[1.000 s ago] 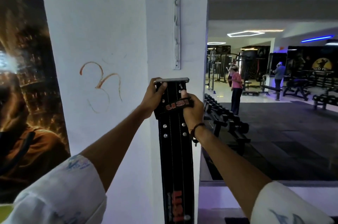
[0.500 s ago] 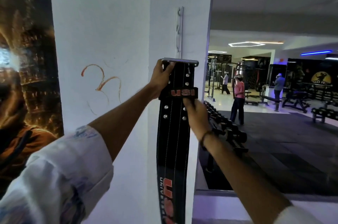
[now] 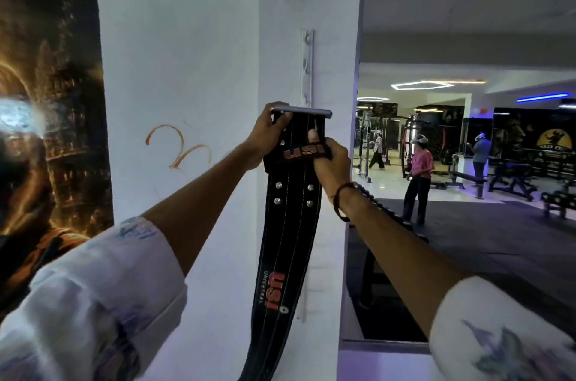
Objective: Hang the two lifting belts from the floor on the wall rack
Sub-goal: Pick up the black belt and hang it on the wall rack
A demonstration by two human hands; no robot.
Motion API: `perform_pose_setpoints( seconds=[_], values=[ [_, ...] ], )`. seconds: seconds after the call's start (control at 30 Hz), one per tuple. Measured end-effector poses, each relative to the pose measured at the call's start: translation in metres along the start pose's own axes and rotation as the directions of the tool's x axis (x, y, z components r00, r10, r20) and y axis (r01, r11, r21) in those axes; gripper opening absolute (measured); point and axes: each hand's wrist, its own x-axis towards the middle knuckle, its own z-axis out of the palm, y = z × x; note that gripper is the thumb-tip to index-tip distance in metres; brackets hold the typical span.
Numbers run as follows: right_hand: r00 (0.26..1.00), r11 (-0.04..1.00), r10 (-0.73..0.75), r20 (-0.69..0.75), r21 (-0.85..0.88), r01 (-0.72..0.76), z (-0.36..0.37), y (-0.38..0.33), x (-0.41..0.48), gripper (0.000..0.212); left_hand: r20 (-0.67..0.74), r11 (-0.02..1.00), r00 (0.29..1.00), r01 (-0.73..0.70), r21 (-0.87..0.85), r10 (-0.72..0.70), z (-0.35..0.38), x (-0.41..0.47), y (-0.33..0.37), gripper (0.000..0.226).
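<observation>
Head view: both arms reach up and forward toward a white pillar (image 3: 218,69), rolled white sleeves at the elbows. Left hand (image 3: 268,134) is closed on the left end of the metal buckle bar (image 3: 307,110) at the top of a black lifting belt (image 3: 293,212). Right hand (image 3: 332,159) is clamped on the belt's loop marked USI, thumb pressed up the front, a dark band at the wrist. Belt hangs flat against the pillar, buckle just under the lower end of the wall rack (image 3: 307,66); whether it has caught a hook is hard to tell. Second belt not in sight.
</observation>
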Motion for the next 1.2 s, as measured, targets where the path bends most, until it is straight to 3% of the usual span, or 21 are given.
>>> perform_pose_setpoints(
  seconds=[0.17, 0.27, 0.3, 0.37, 0.43, 0.53, 0.73, 0.93, 1.1, 1.2],
  values=[
    [0.999, 0.993, 0.003, -0.047, 0.121, 0.002, 0.02, -0.007, 0.013, 0.041, -0.048, 0.999, 0.999, -0.003, -0.037, 0.001, -0.01, 0.01, 0.009, 0.033],
    [0.999, 0.994, -0.039, -0.02, 0.103, 0.041, 0.02, -0.007, -0.003, 0.021, -0.05, 0.997, 0.999, -0.008, -0.073, 0.005, -0.009, 0.02, 0.016, 0.034],
    [0.999, 0.997, -0.044, 0.027, 0.069, 0.042, 0.018, 0.003, -0.018, 0.025, -0.047, 0.996, 0.999, -0.014, -0.083, 0.01, -0.01, 0.023, 0.019, 0.034],
    [0.987, 0.998, 0.029, 0.161, -0.055, -0.02, 0.011, 0.03, -0.063, 0.055, -0.065, 0.993, 0.998, -0.021, -0.116, 0.014, -0.011, 0.028, 0.025, 0.033],
    [0.967, 0.991, 0.094, 0.235, -0.119, -0.067, 0.004, 0.058, -0.098, 0.057, -0.096, 0.982, 0.995, -0.029, -0.186, 0.012, -0.015, 0.032, 0.029, 0.028],
    [0.977, 0.989, 0.147, 0.153, -0.036, -0.143, 0.004, 0.05, -0.079, 0.048, -0.087, 0.978, 0.996, -0.028, -0.205, 0.01, -0.016, 0.035, 0.029, 0.025],
    [0.999, 0.999, -0.038, -0.002, 0.037, 0.038, 0.003, -0.027, 0.025, 0.031, -0.004, 0.986, 1.0, -0.026, -0.164, 0.026, -0.007, 0.027, 0.012, 0.032],
    [0.994, 0.987, -0.085, -0.069, 0.128, 0.093, 0.012, -0.028, 0.037, 0.026, 0.003, 0.985, 1.0, 0.023, -0.169, -0.022, -0.007, 0.024, 0.025, 0.042],
    [0.976, 0.98, -0.118, -0.184, 0.138, 0.145, 0.02, -0.031, 0.042, 0.024, -0.136, 0.95, 0.985, 0.062, -0.307, -0.109, 0.008, -0.009, 0.01, 0.031],
    [0.972, 0.977, -0.111, -0.209, 0.158, 0.146, 0.024, -0.036, 0.047, 0.026, -0.207, 0.987, 0.978, -0.027, -0.161, -0.007, 0.022, -0.051, -0.021, 0.04]
  ],
)
